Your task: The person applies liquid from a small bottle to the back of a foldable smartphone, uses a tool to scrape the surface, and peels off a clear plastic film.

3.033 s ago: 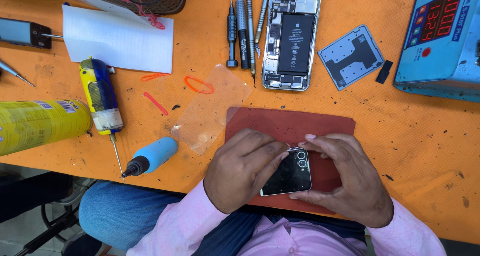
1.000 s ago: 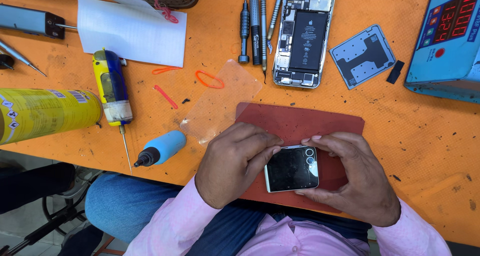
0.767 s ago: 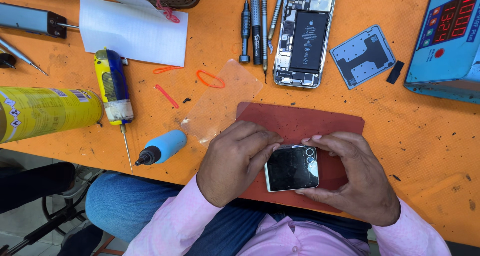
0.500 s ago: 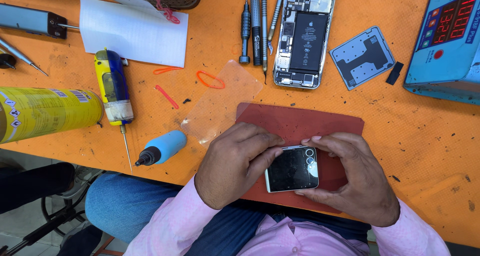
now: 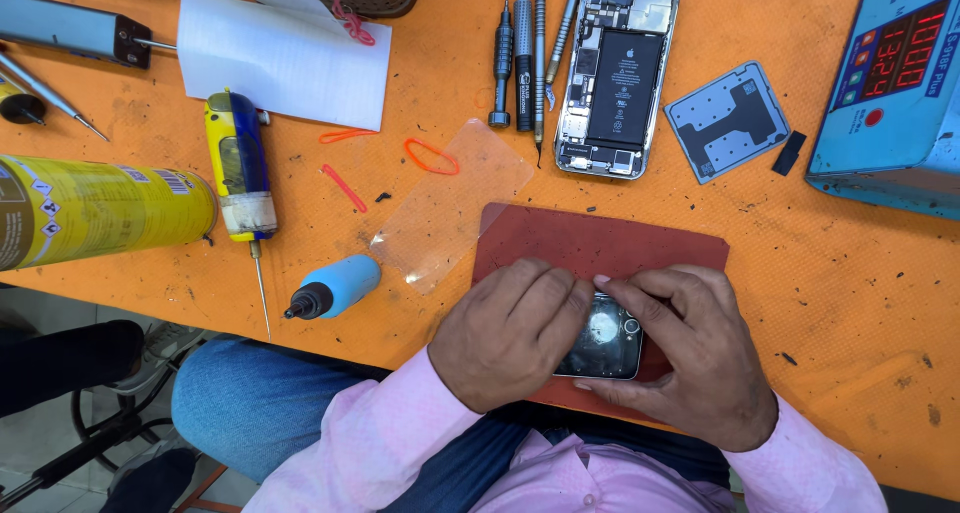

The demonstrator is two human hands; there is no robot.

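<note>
Orange bench, red mat. Phone lies flat on mat, long axis left-right, camera end to right; left end hidden. Left hand and right hand pinch it from both sides.

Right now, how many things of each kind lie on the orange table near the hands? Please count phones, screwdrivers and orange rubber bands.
Phones: 2, the opened phone and the dark phone held between the left hand and right hand.
Screwdrivers: 2, the yellow-blue screwdriver and the black screwdriver.
Orange rubber bands: 3, among them the loop.
Total: 7
</note>
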